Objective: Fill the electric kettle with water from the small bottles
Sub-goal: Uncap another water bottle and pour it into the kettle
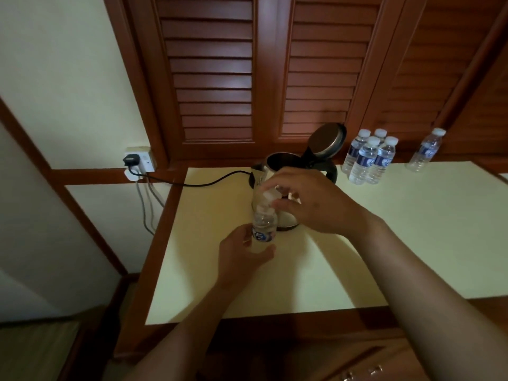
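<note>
Gripping bottle w/ left hand; right hand pinches cap; kettle just behind, lid up.

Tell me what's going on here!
A person is getting a small water bottle ready to pour. The left hand grips its body and the right hand pinches its white cap, probably unscrewing it. Just behind stands the kettle on the table, its lid flipped up and its cord running to the wall socket. At the back stand four more bottles together, and a fifth bottle off to the right, all capped.
</note>
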Demonstrator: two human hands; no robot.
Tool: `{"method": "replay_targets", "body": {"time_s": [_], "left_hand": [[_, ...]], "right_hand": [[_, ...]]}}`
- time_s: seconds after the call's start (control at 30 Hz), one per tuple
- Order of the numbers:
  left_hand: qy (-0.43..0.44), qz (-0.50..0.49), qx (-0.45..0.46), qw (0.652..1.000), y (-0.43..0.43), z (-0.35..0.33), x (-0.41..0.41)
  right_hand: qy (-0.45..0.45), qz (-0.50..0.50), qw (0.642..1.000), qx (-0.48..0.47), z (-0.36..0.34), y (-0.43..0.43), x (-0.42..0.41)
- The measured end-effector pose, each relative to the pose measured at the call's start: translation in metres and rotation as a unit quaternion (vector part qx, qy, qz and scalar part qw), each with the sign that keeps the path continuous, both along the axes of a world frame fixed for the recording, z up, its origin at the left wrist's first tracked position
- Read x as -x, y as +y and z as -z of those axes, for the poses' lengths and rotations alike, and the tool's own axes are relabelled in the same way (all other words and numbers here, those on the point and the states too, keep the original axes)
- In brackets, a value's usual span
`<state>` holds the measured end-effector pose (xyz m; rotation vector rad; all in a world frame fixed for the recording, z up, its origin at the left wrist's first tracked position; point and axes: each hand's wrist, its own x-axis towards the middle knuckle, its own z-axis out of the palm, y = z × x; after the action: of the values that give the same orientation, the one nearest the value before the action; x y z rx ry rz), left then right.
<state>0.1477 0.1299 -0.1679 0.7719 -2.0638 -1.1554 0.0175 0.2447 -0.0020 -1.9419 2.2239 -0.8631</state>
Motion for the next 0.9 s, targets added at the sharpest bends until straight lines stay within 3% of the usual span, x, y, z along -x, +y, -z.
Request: {"method": "replay_targets", "body": {"time_s": [0.1, 0.27, 0.37, 0.43, 0.57, 0.9], "left_hand": [[0.003, -0.013, 0.006, 1.0, 0.0, 0.001, -0.001], [0.012, -0.026, -0.01, 1.0, 0.002, -0.001, -0.001], [0.02, -0.04, -0.02, 0.999, 0.006, -0.006, 0.0], [0.026, -0.046, -0.027, 0.998, 0.007, -0.007, 0.0], [0.017, -0.072, -0.006, 0.997, 0.002, -0.012, -0.001], [0.037, -0.13, 0.059, 0.989, -0.039, -0.072, 0.004]], "right_hand": [[-0.014, 0.059, 0.997, 0.037, 0.019, 0.019, 0.014], [-0.015, 0.215, 0.976, -0.028, 0.114, 0.047, 0.055], [0.012, 0.254, 0.964, -0.077, 0.156, 0.047, 0.067], [0.04, 0.276, 0.959, -0.057, 0.17, 0.045, 0.068], [0.064, 0.253, 0.965, 0.029, 0.184, 0.047, 0.069], [0.04, 0.241, 0.966, 0.085, 0.186, 0.046, 0.07]]}}
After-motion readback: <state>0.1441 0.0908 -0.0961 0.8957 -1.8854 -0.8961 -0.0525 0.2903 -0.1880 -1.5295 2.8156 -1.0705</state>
